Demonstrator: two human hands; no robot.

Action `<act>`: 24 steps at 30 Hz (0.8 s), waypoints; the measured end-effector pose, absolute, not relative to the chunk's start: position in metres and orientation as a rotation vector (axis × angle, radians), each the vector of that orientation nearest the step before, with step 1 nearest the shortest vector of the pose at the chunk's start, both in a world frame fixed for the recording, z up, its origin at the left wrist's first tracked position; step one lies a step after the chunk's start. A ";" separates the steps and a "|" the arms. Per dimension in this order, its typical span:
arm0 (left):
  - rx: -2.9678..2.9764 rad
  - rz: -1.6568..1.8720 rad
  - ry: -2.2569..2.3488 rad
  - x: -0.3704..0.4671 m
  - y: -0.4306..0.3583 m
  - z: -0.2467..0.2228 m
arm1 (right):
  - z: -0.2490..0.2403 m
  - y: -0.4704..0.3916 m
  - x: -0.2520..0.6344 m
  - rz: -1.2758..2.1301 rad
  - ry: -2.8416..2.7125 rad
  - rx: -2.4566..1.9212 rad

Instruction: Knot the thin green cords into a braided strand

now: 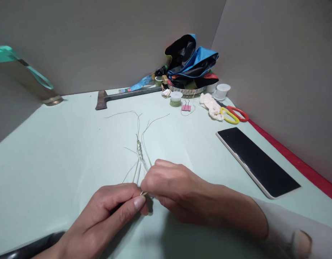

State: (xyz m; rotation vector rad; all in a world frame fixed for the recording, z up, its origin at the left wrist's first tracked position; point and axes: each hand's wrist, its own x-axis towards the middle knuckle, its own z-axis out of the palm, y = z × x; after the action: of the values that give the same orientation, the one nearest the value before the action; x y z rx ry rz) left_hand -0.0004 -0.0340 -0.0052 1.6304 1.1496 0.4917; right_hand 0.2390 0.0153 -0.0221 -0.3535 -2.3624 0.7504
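Thin green and pale cords (139, 148) lie on the table in front of me, partly knotted into a short braided piece, with loose ends spreading away from me. My left hand (112, 212) pinches the near ends of the cords between thumb and forefinger. Against its fingertips, my right hand (174, 187) is closed on the cords too, its fingers curled and mostly hidden behind its back. A small loop of cord shows between the two hands.
Behind lie a hammer-like tool (102, 100), a thread spool (176, 99), a pink binder clip (186, 107), scissors (237, 114) and a blue and black bag (193, 61). A phone (258, 162) lies at right. A dark object (44, 244) is at lower left. Grey walls enclose the table.
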 end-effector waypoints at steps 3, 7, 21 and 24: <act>1.544 0.532 1.253 0.006 -0.039 -0.002 | -0.018 0.016 0.238 0.848 -2.404 -0.495; 1.545 0.570 1.294 0.008 -0.042 -0.003 | -0.011 0.017 0.235 1.009 -2.508 -0.632; 1.427 0.511 1.301 -0.001 -0.034 -0.009 | -0.008 0.011 0.238 1.095 -2.358 -0.687; 1.403 0.522 1.277 -0.004 -0.034 -0.011 | -0.011 0.012 0.244 0.908 -2.224 -0.612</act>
State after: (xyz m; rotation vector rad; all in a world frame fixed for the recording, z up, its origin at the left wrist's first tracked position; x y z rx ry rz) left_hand -0.0037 -0.0338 -0.0108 1.4027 1.2772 0.5223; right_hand 0.2444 0.0122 -0.0109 -0.6121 -2.2237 0.9078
